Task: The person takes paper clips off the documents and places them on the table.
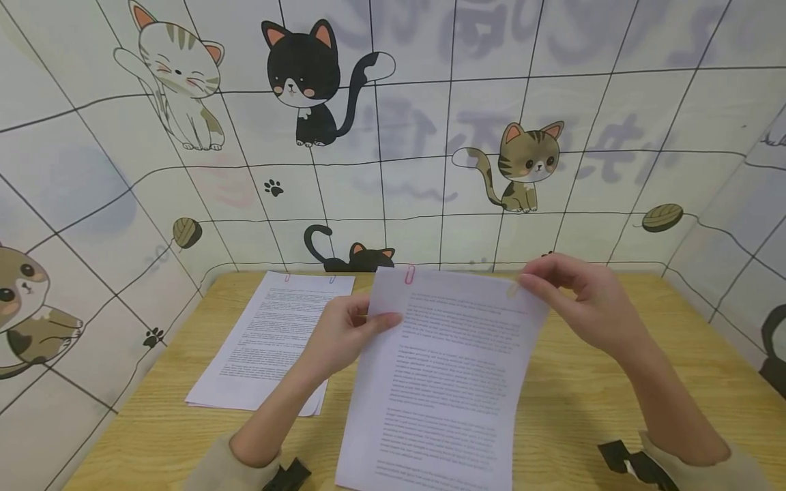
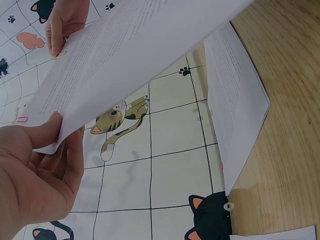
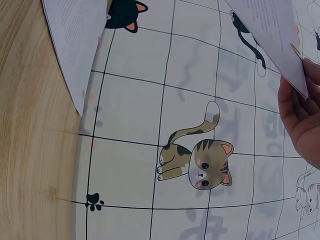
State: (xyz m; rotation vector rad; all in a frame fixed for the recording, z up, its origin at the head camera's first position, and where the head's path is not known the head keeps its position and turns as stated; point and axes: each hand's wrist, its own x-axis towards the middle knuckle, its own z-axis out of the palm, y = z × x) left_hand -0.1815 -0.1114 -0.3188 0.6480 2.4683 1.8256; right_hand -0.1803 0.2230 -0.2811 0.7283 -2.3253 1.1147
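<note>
A set of printed sheets [image 1: 448,375] is held up above the wooden table [image 1: 583,395]. My left hand [image 1: 344,334] grips its left edge, thumb on the front. My right hand [image 1: 577,300] pinches the top right corner, where a pale paper clip [image 1: 512,290] sits. A pink paper clip [image 1: 409,274] is on the top left edge. In the left wrist view the sheets [image 2: 135,55] slant over my left hand [image 2: 40,170], with the right hand [image 2: 65,22] at the far corner. The right wrist view shows my right hand [image 3: 300,110] under the sheet corner [image 3: 280,35].
A second clipped stack of printed pages [image 1: 276,337] lies flat on the table at the left, also seen as pages [image 2: 235,105] and pages [image 3: 75,40]. Cat-patterned tiled walls [image 1: 393,157] enclose the table on three sides.
</note>
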